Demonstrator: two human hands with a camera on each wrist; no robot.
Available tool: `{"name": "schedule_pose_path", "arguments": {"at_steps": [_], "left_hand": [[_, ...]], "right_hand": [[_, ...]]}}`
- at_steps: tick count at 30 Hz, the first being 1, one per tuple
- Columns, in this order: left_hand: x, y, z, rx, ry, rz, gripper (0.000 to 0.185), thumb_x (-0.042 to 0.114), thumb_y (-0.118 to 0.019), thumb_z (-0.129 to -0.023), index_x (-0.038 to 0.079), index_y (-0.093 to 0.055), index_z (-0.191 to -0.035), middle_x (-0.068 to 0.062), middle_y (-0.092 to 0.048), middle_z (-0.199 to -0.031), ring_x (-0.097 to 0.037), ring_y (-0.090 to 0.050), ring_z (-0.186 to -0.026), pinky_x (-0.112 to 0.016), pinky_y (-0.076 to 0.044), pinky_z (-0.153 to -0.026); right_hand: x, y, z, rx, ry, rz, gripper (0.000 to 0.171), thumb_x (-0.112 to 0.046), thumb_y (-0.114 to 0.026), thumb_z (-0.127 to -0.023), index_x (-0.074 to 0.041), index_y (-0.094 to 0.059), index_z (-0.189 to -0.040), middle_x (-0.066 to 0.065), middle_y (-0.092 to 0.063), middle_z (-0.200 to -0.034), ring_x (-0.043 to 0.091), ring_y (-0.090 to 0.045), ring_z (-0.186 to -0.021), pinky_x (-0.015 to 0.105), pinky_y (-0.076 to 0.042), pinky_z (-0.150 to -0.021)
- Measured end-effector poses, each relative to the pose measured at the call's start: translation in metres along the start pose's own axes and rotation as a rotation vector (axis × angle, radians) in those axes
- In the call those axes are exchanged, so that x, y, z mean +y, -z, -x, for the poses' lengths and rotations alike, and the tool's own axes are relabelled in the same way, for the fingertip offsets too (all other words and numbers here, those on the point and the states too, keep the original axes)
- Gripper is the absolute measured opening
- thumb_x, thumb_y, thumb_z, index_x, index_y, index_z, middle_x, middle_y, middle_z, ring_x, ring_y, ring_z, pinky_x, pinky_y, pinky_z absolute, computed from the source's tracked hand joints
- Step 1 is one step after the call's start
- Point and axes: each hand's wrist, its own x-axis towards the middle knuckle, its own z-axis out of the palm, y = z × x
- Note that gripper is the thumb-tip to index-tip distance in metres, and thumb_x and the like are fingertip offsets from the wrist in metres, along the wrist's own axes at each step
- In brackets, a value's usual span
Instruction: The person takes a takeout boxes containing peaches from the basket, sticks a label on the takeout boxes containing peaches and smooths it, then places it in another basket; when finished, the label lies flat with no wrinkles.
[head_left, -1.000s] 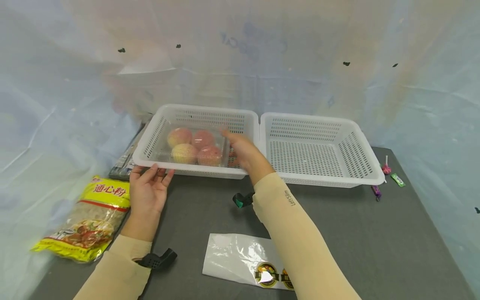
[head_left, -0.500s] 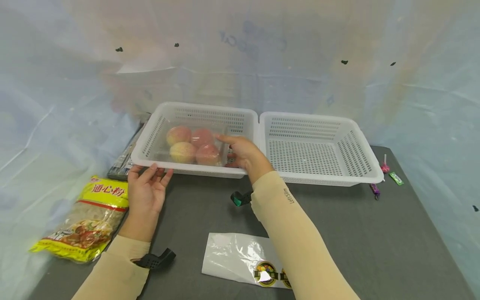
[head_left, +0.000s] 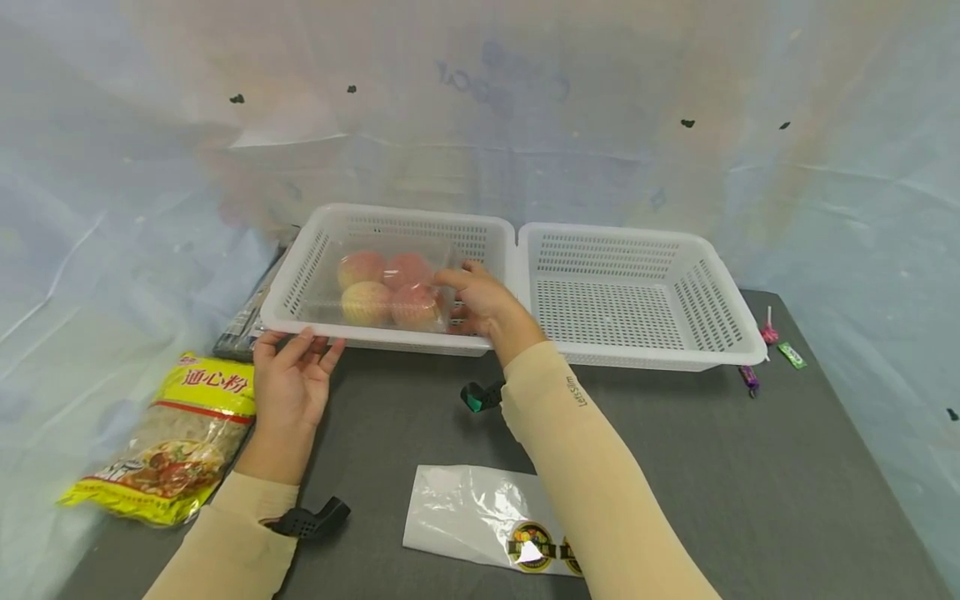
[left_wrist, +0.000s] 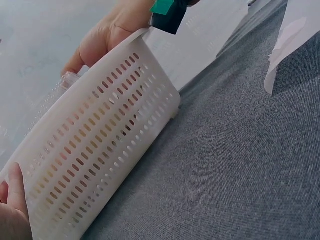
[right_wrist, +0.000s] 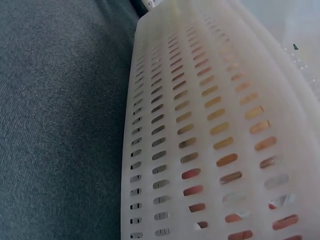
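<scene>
A clear plastic box (head_left: pixel 390 318) of red-and-yellow, peach-like fruit lies inside the left white basket (head_left: pixel 491 237). My right hand (head_left: pixel 486 304) reaches over the basket's front rim and grips the box's right end, with fingers spread on its top and side. My left hand (head_left: pixel 291 379) is palm up at the basket's front left, its fingertips touching the wall just under the rim. In the left wrist view, a corner of the clear box (left_wrist: pixel 67 82) shows above the rim beside the right hand (left_wrist: pixel 107 37). Fruit colour shows through the slots of the basket (right_wrist: pixel 200 120) in the right wrist view.
A second white basket (head_left: pixel 611 317) stands right beside the first. A yellow noodle bag (head_left: pixel 168 442) lies at the left, a dark packet (head_left: pixel 251 325) behind it. A white plastic bag (head_left: pixel 472 508) lies in front. Wrapped sweets (head_left: pixel 791 355) and a lollipop (head_left: pixel 768 329) are at the right edge.
My right hand's fingers have settled on the box's right end. The box has shifted slightly right in the basket. My left hand has stayed at the rim.
</scene>
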Motion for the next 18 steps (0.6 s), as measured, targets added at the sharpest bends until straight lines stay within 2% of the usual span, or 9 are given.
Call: {"name": "schedule_pose_path", "arguments": {"at_steps": [4,8,10,14,18], "left_hand": [[-0.0012,0.0015,0.0003,-0.004,0.005,-0.016,0.034,-0.015,-0.065,-0.103,0.008,-0.048,-0.121,-0.019,-0.049,-0.130,-0.025,-0.063,-0.085,-0.044,-0.065,-0.076],[-0.0004,0.0016,0.0007,0.001,0.005,-0.025,0.034,-0.014,-0.065,-0.103,0.008,-0.048,-0.122,-0.019,-0.050,-0.127,-0.024,-0.063,-0.084,-0.044,-0.065,-0.076],[-0.0003,0.0017,0.0003,0.005,0.004,-0.018,0.034,-0.015,-0.064,-0.103,0.008,-0.048,-0.122,-0.019,-0.051,-0.126,-0.025,-0.063,-0.084,-0.044,-0.065,-0.076],[-0.0004,0.0021,0.0000,0.008,0.001,-0.025,0.033,-0.016,-0.062,-0.103,0.007,-0.049,-0.122,-0.018,-0.053,-0.120,-0.024,-0.064,-0.083,-0.044,-0.065,-0.076],[0.0001,0.0017,0.0008,0.006,0.005,-0.041,0.033,-0.014,-0.063,-0.104,0.007,-0.047,-0.123,-0.017,-0.055,-0.115,-0.024,-0.063,-0.082,-0.043,-0.065,-0.076]], "right_hand": [[0.0006,0.0003,0.0008,0.012,0.020,0.006,0.103,-0.015,-0.078,-0.090,-0.029,-0.018,-0.173,0.030,-0.021,-0.166,0.051,-0.052,-0.132,0.066,-0.056,-0.091],[0.0002,0.0002,0.0019,0.021,0.048,-0.004,0.103,-0.012,-0.077,-0.088,-0.026,-0.019,-0.173,0.032,-0.024,-0.162,0.052,-0.056,-0.123,0.064,-0.059,-0.079],[-0.0002,0.0002,0.0025,0.031,0.068,0.003,0.102,-0.012,-0.077,-0.088,-0.024,-0.021,-0.172,0.028,-0.028,-0.162,0.050,-0.058,-0.121,0.060,-0.061,-0.075],[-0.0004,-0.0001,0.0036,0.043,0.104,-0.026,0.102,-0.011,-0.076,-0.086,-0.024,-0.024,-0.173,0.015,-0.031,-0.166,0.045,-0.057,-0.122,0.052,-0.061,-0.073],[-0.0008,0.0007,0.0050,0.017,0.146,-0.089,0.100,-0.010,-0.073,-0.086,-0.024,-0.024,-0.173,0.010,-0.029,-0.169,0.042,-0.056,-0.123,0.049,-0.060,-0.076]]}}
